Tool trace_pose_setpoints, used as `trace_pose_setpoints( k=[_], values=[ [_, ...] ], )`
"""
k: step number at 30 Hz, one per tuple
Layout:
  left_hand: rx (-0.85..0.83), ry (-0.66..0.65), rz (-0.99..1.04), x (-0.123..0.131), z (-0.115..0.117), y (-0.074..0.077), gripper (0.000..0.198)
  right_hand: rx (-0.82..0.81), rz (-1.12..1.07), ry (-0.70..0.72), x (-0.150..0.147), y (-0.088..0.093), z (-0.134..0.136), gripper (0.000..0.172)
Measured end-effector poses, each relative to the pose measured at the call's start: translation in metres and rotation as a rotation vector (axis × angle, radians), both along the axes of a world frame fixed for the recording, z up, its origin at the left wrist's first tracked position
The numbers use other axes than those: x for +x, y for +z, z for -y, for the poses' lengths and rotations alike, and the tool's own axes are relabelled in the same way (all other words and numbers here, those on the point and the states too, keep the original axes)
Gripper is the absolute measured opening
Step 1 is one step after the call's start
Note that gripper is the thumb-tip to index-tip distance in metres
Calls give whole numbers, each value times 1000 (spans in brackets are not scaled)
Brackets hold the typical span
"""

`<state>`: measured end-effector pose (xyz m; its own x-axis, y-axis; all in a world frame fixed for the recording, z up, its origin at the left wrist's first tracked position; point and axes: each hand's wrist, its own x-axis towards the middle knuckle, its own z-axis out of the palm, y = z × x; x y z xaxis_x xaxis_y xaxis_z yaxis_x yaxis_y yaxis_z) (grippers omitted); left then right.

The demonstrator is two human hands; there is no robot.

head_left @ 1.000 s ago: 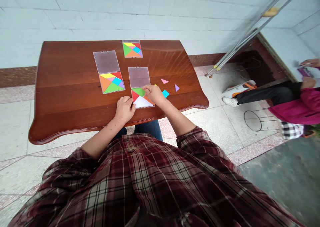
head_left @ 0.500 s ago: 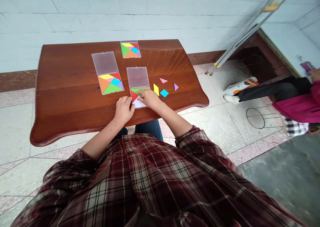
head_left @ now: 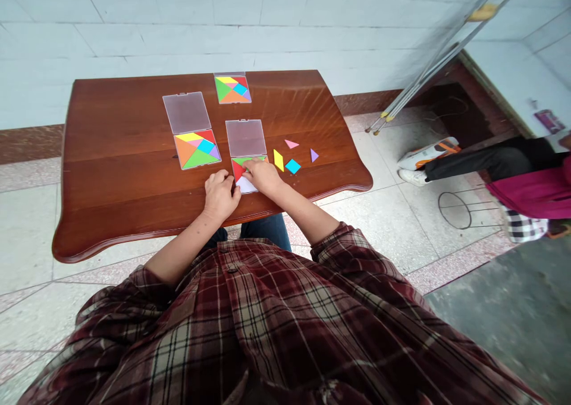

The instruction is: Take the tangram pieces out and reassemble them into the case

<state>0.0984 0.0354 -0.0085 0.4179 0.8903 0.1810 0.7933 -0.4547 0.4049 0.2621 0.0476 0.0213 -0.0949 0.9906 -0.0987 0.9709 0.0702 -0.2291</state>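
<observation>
An open tangram case (head_left: 245, 138) lies near the front of the brown table (head_left: 120, 173); its tray holds a red and a green piece. My right hand (head_left: 263, 175) lies over the tray, fingers curled down onto the pieces; what is under it is hidden. My left hand (head_left: 220, 194) is curled against the tray's left edge. To the right lie loose pieces: a yellow parallelogram (head_left: 278, 159), a blue square (head_left: 293, 166), a pink triangle (head_left: 291, 144) and a purple triangle (head_left: 314, 154).
A second open case with a full tangram (head_left: 197, 149) lies left of my hands, a third (head_left: 232, 88) at the table's far edge. A seated person (head_left: 526, 185) is at the right, with a wire stand (head_left: 455, 212) and metal poles (head_left: 428, 72) nearby.
My right hand has slid left and toward me over the tray, uncovering the yellow parallelogram. My left hand has stayed at the tray's left edge.
</observation>
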Motion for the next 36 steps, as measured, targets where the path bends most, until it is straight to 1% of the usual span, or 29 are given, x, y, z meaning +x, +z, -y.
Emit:
trace_pose_setpoints(
  k=[4,7,10,13,14,16,18,20,23,25,28,30,33,36],
  values=[
    [8,2,-7,0,-1,1,28,11,-66,-17,1,-2,-2,22],
    [12,2,9,0,-1,1,25,59,-211,-63,12,-4,-3,20],
    [13,0,29,-1,-1,2,25,179,-381,-178,42,-6,1,17],
    [18,0,31,-1,-1,3,28,285,-482,-341,86,-7,10,19],
    [21,4,27,-1,-1,4,29,310,-484,-408,100,-7,14,19],
    [25,4,19,-1,-1,4,28,319,-455,-497,123,-8,23,18],
    [30,2,16,-1,-1,4,27,277,-408,-544,135,-10,31,16],
    [34,-2,17,-2,-2,4,26,209,-373,-547,136,-13,36,20],
    [28,-1,18,-2,-2,4,26,145,-336,-499,128,-19,39,38],
    [17,3,23,-2,-2,5,27,140,-293,-471,121,-23,39,45],
    [4,2,36,-2,-2,6,26,149,-246,-458,117,-26,38,46],
    [6,0,41,-2,-2,5,26,153,-253,-460,118,-28,38,46],
    [19,-3,59,-3,-4,2,28,173,-327,-467,124,-31,41,45],
    [30,-6,88,-5,-7,-2,30,220,-420,-505,131,-34,44,39]
  ],
)
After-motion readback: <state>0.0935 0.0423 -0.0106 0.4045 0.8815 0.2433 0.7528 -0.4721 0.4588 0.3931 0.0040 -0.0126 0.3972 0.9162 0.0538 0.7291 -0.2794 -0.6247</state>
